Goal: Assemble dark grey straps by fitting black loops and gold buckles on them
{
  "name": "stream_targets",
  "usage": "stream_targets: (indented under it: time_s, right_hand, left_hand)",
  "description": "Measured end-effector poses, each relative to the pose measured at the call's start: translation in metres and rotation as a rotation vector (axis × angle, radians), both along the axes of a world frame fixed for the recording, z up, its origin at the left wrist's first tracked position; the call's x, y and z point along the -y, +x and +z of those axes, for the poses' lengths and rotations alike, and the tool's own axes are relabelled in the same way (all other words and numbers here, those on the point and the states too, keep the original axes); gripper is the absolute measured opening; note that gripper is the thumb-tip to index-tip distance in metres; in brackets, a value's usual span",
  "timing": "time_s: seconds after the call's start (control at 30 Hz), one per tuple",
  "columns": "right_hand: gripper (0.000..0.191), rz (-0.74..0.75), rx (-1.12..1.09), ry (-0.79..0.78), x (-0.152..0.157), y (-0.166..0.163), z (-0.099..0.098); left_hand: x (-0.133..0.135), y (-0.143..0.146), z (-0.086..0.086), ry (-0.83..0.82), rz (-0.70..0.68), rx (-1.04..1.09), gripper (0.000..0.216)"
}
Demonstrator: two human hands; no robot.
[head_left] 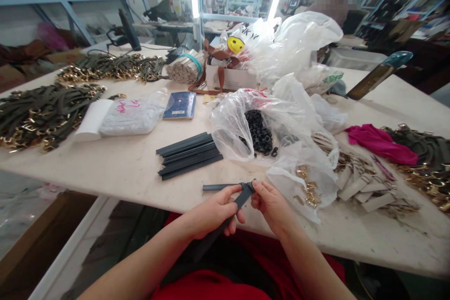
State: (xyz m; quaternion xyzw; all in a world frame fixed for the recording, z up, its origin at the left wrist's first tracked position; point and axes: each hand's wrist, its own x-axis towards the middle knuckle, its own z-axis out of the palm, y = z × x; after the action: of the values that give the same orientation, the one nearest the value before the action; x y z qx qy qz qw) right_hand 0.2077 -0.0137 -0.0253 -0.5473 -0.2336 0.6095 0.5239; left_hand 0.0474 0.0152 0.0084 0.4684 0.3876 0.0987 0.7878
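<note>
A single head-worn camera looks forward and down across the worktable (116,168), close above the person's hands at the near edge; the far room seems blurred.

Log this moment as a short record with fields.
left hand: grips dark strap
right hand: pinches strap's folded end
strap pile: on table, left of hands
black rings: in open clear bag
gold buckles: in bag right of hands
pink cloth: far right
</note>
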Motion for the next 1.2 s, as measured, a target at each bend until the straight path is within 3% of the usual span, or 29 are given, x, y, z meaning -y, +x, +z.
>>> stream_targets:
  time_s: [0.17, 0.3, 0.37, 0.5, 0.6, 0.7, 0.83, 1.03, 1.2]
  right_hand:
    - [0.034, 0.121, 0.253, 0.113, 0.012, -0.016, -0.005]
    - [0.031, 0.21, 0.536, 0.222, 0.02, -0.008, -0.001]
    - [0.03, 0.193, 0.759, 0.259, 0.02, 0.016, 0.003]
    - [0.032, -0.096, 1.307, 0.16, 0.012, 0.091, 0.005]
    - [0.03, -0.035, 1.682, 0.004, 0.0, 0.139, -0.004]
    - [0.023, 0.136, 1.769, -0.066, -0.014, 0.16, -0.017]
    - [0.018, 0.291, 1.854, -0.133, -0.027, 0.162, -0.027]
    - [0.021, 0.418, 1.921, -0.134, -0.028, 0.168, -0.026]
    - [0.019, 0.466, 1.952, -0.141, -0.027, 0.166, -0.027]
  left_hand:
    - [0.005, 0.007, -0.003, 0.024, 0.093, -0.033, 0.059]
    - [0.004, 0.009, -0.006, 0.029, 0.094, -0.015, 0.041]
    - [0.001, 0.011, -0.009, 0.061, 0.111, 0.001, 0.038]
    - [-0.003, 0.016, -0.016, 0.013, 0.164, 0.013, 0.031]
    - [-0.005, 0.023, -0.018, -0.047, 0.167, 0.02, 0.027]
    - [-0.007, 0.028, -0.017, -0.082, 0.169, 0.013, 0.024]
    - [-0.01, 0.029, -0.018, -0.087, 0.176, 0.002, 0.018]
    - [-0.008, 0.028, -0.021, -0.105, 0.175, 0.001, 0.014]
    - [-0.006, 0.028, -0.009, -0.111, 0.174, -0.008, 0.017]
